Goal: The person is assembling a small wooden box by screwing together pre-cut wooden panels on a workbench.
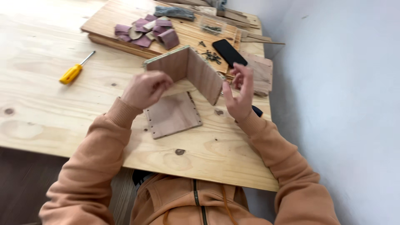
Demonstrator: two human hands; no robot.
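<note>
Head view — pale plywood table (37, 104) beside white wall (346, 83); right hand (239, 93) open, fingers apart near wooden box (187, 73).

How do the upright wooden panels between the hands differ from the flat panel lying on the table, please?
The upright panels stand on edge, joined in a corner; the flat panel lies face up on the table. The left hand touches the upright panels; the flat panel is untouched. Both are thin, reddish-brown wood.
</note>
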